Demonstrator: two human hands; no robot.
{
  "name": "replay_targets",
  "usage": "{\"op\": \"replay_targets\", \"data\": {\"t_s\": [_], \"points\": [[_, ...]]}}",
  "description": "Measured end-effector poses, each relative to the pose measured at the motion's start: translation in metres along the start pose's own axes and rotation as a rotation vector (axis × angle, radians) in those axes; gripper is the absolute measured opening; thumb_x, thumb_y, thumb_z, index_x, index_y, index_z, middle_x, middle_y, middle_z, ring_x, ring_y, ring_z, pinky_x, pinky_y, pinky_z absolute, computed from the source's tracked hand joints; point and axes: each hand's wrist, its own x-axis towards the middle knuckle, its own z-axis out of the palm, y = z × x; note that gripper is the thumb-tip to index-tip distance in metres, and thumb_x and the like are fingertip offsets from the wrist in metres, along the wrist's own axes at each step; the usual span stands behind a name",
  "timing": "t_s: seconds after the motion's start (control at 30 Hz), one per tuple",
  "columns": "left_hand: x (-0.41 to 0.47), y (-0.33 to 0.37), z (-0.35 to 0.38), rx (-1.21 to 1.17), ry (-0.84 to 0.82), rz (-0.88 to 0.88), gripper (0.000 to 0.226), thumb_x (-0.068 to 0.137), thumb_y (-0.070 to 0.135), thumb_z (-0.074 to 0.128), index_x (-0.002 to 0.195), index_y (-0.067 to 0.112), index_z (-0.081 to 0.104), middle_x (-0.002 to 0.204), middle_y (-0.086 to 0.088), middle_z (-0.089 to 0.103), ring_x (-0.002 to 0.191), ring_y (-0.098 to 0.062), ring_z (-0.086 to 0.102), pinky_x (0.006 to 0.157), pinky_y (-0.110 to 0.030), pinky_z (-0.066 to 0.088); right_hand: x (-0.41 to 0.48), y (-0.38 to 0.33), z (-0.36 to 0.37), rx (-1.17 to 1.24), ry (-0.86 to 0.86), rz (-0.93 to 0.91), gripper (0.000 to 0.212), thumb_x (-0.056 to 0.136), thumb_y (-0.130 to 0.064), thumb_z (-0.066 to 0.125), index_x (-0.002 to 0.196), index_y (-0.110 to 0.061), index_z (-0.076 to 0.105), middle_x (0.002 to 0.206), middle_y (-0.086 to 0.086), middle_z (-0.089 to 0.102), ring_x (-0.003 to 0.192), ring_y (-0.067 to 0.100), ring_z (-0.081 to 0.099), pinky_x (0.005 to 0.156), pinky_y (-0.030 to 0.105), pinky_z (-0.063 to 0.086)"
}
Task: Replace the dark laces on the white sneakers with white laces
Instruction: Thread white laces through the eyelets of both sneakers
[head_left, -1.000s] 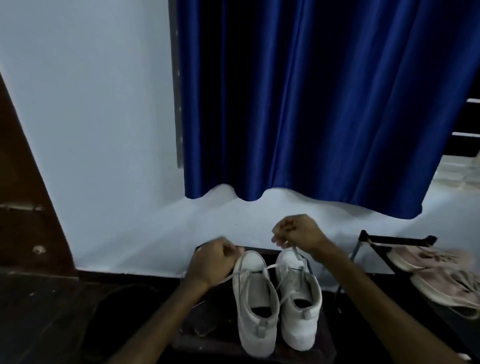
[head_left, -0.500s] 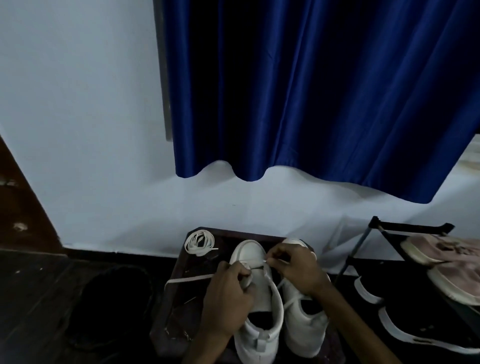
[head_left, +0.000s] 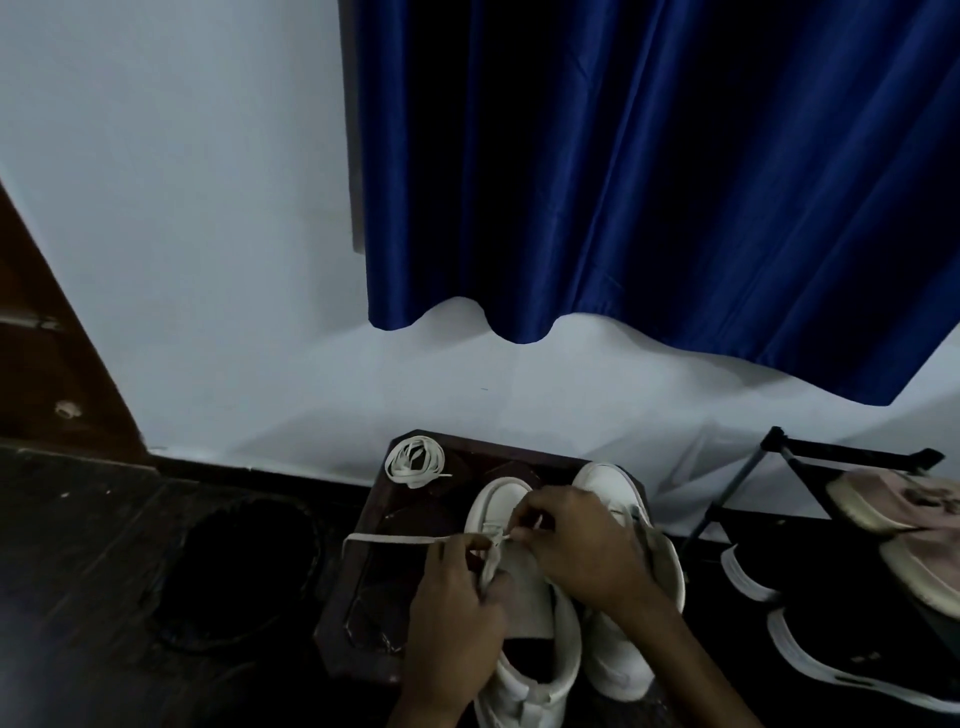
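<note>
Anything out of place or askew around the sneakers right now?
Nothing looks damaged. One white lace trails loose leftward off the left sneaker, past the stool's edge; a spare coiled lace sits at its back corner.

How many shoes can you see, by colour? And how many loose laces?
White sneakers: 2
Pink shoes: 2
Black shoes with white soles: 2
Coiled white lace: 1
Total: 7

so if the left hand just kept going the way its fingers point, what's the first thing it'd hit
Probably the toe cap of the left sneaker, just past the lace that the left hand pinches. Beyond that lies the dark stool top; depth is unclear.
</note>
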Motion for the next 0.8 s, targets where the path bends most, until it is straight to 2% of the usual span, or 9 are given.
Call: {"op": "replay_targets", "data": {"t_s": [0.1,0.13,0.2,0.27,0.33,0.53,0.67,0.8], "points": [[0.0,0.0,-0.001,0.005,0.021,0.025,0.021,0.093,0.025,0.055,0.112,0.033,0.056,0.109,0.02,0.046,0.083,0.011,0.044,0.07,0.0,0.032,-0.001,0.004,0.008,0.146,-0.011,0.047,0.003,0.082,-0.025,0.07,0.081,-0.026,0.072,0.08,-0.014,0.068,0.077,0.001,0.061,0.074,0.029,0.052],[0.001,-0.001,-0.001,-0.005,0.04,0.019,0.023,0.094,0.024,0.054,0.115,0.032,0.059,0.111,0.019,0.049,0.084,0.01,0.046,0.072,-0.001,0.032,-0.001,0.005,0.01,0.165,-0.004,0.058,0.003,0.082,-0.024,0.071,0.082,-0.027,0.072,0.08,-0.014,0.069,0.077,0.001,0.062,0.074,0.027,0.052],[0.002,-0.003,-0.001,-0.035,0.079,-0.004,0.025,0.094,0.023,0.054,0.117,0.03,0.062,0.113,0.017,0.056,0.092,0.004,0.048,0.077,-0.01,0.032,-0.002,0.006,0.011,0.216,0.006,0.078,0.008,0.081,-0.025,0.075,0.085,-0.029,0.07,0.079,-0.013,0.07,0.076,0.002,0.063,0.072,0.025,0.052],[0.002,-0.004,0.0,-0.068,0.111,-0.024,0.025,0.093,0.018,0.056,0.113,0.029,0.066,0.108,0.018,0.059,0.097,-0.004,0.052,0.083,-0.019,0.033,-0.003,0.005,0.008,0.302,0.005,0.123,0.017,0.078,-0.023,0.078,0.088,-0.029,0.065,0.077,-0.008,0.071,0.074,0.004,0.064,0.07,0.025,0.052],[0.004,-0.006,0.0,-0.116,0.138,-0.045,0.025,0.09,0.013,0.059,0.106,0.031,0.068,0.101,0.018,0.063,0.098,-0.006,0.056,0.084,-0.022,0.035,-0.003,0.004,0.007,0.361,0.0,0.148,0.023,0.076,-0.02,0.079,0.088,-0.027,0.061,0.075,-0.007,0.072,0.072,0.004,0.065,0.068,0.024,0.051],[0.01,-0.015,-0.003,-0.216,0.121,-0.087,0.031,0.087,0.007,0.061,0.099,0.033,0.072,0.101,0.015,0.071,0.1,-0.01,0.063,0.092,-0.034,0.047,-0.001,-0.002,0.01,0.421,0.04,0.159,0.026,0.075,-0.021,0.08,0.088,-0.023,0.057,0.072,-0.011,0.073,0.067,0.0,0.064,0.06,0.013,0.043],[0.01,-0.015,-0.003,-0.204,0.107,-0.086,0.032,0.088,0.007,0.058,0.103,0.031,0.071,0.105,0.014,0.07,0.102,-0.01,0.061,0.092,-0.032,0.045,-0.001,-0.002,0.012,0.354,0.023,0.132,0.025,0.076,-0.022,0.078,0.087,-0.027,0.055,0.074,-0.014,0.072,0.068,-0.002,0.062,0.06,0.015,0.043],[0.009,-0.014,-0.003,-0.197,0.101,-0.069,0.032,0.089,0.008,0.057,0.106,0.031,0.071,0.103,0.017,0.069,0.1,-0.007,0.06,0.087,-0.028,0.043,-0.001,-0.001,0.011,0.36,0.002,0.117,0.028,0.074,-0.021,0.078,0.086,-0.029,0.054,0.075,-0.013,0.071,0.068,0.0,0.062,0.069,0.029,0.051]]}}
